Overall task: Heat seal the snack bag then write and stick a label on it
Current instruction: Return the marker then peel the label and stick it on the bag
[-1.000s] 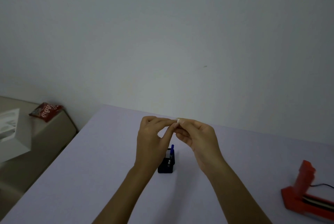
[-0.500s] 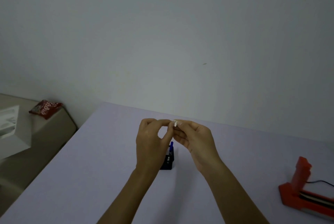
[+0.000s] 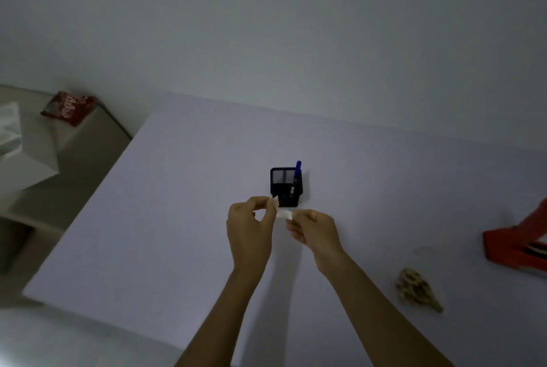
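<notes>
A small white label (image 3: 283, 213) is pinched between my left hand (image 3: 251, 226) and my right hand (image 3: 314, 227), held just above the table in front of a black mesh pen holder (image 3: 286, 187). A blue pen (image 3: 297, 173) stands in that holder. A clear snack bag with pale brown snacks (image 3: 416, 288) lies on the table to the lower right. The red heat sealer (image 3: 516, 244) sits at the right edge, partly cut off by the frame.
The pale lilac table (image 3: 177, 218) meets a white wall at the back. To the left stands a beige cabinet (image 3: 74, 165) with a red snack packet (image 3: 68, 107) and a white box (image 3: 17, 147) on it.
The view has tilted downward, bringing the snack bag into sight. My hands have drawn slightly apart, and the label now shows stretched between them.
</notes>
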`<state>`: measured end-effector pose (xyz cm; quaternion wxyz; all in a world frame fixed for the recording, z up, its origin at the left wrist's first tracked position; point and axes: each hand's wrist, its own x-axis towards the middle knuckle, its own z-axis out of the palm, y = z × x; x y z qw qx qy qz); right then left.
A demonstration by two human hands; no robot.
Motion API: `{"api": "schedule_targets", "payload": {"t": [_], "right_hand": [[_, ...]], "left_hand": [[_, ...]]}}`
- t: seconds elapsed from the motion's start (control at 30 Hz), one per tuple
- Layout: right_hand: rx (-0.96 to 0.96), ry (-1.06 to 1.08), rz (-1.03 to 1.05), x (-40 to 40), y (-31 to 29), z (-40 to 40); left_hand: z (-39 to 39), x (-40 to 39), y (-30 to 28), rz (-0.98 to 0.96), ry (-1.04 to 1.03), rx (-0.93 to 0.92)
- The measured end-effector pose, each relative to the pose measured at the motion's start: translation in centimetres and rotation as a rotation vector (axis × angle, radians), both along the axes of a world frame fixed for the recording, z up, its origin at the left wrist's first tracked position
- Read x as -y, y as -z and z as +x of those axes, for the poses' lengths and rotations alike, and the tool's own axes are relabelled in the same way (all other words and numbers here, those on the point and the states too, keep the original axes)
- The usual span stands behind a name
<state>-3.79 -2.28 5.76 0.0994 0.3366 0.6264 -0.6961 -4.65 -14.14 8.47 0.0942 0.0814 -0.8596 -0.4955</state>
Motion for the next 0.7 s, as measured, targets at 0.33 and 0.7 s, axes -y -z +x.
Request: {"api": "schedule_targets", "payload": {"t": [0.33,0.7], "right_hand": [[0.184,-0.192,0.465,0.5,11.1,0.5],[0.024,0.011,0.101,0.8,2.5,0.7]], "left_hand": [[0.3,0.8,6.3,-0.097,0.022,0.106],[0.6,0.0,4.7,-0.242,0.145,0.031]]}}
